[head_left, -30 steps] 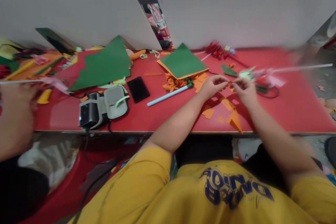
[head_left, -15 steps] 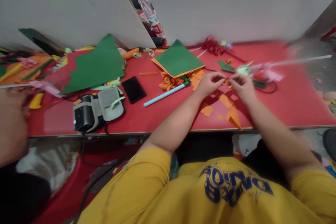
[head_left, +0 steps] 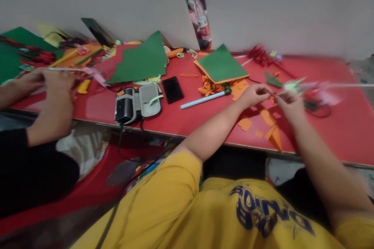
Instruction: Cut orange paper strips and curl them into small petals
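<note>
My left hand (head_left: 253,95) and my right hand (head_left: 290,105) meet above the red table (head_left: 198,120), both pinching a small orange paper piece (head_left: 274,97) between their fingertips. Loose orange paper scraps (head_left: 270,124) lie on the table right under my hands. A light blue stick (head_left: 204,99) and a heap of curled orange paper (head_left: 208,86) lie just left of my left hand, below a green square sheet (head_left: 221,64) on orange paper.
A black phone (head_left: 172,89), a grey pouch with a black device (head_left: 136,105) and a large green sheet (head_left: 143,60) lie to the left. Another person's hands (head_left: 57,85) work at the far left among paper strips. Red paper flowers (head_left: 260,53) lie at the back.
The view has swung left, so the table contents sit further right. My hands keep pinching the orange piece in the same place. The other person's hands have come into view at left.
</note>
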`<state>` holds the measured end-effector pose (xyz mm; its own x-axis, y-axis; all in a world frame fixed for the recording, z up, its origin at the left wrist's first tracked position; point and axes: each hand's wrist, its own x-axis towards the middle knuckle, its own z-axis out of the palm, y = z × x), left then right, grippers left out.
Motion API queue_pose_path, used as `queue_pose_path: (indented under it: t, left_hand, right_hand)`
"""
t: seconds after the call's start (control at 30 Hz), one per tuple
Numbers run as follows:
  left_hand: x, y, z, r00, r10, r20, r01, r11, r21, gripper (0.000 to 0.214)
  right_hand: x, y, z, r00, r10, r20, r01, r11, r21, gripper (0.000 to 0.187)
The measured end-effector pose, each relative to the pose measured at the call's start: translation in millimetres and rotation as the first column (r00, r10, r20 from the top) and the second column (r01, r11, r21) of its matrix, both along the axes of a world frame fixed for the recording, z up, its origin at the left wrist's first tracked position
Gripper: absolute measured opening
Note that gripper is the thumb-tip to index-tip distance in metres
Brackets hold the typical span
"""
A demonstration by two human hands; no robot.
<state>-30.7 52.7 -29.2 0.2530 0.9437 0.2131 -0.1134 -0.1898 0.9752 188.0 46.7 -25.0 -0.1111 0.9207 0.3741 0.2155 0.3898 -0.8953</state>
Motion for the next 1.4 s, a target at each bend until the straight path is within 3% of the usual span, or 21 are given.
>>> queue_pose_path:
  t: [0.17,0.53,0.7,0.87,1.13,1.4]
  left_hand:
    - [-1.6,0.4,3.9,0.998,-0.032,0.051,0.036,0.997,-0.067,0.010]
    - [-6.6,-1.2,7.0,0.996,-0.057,0.072,0.070,0.978,-0.198,0.009]
    - [-7.3,0.0,9.4,0.995,-0.067,0.079,0.082,0.974,-0.211,0.010]
    - [-6.8,-1.4,13.6,0.997,-0.054,0.062,0.066,0.973,-0.223,0.010]
    - [-7.4,-2.0,9.5,0.997,-0.013,-0.071,0.002,0.987,-0.160,0.029]
    - [-6.2,-5.6,17.4,0.991,0.012,-0.130,-0.041,0.973,-0.225,0.042]
  right_hand:
    - [1.0,1.1,-0.5,1.000,-0.023,0.009,0.023,1.000,0.012,0.012]
    - [7.2,0.5,4.0,0.995,0.076,0.061,-0.077,0.997,0.016,0.012]
    - [1.5,-1.4,2.2,1.000,-0.006,0.007,0.006,1.000,0.018,0.010]
    - [-1.7,-3.9,6.5,1.000,-0.009,0.008,0.009,1.000,-0.007,0.010]
    - [0.3,-8.3,11.1,0.987,-0.060,0.151,0.043,0.993,0.109,0.004]
    - [2.6,-6.8,8.5,0.982,-0.084,0.171,0.045,0.975,0.218,0.008]
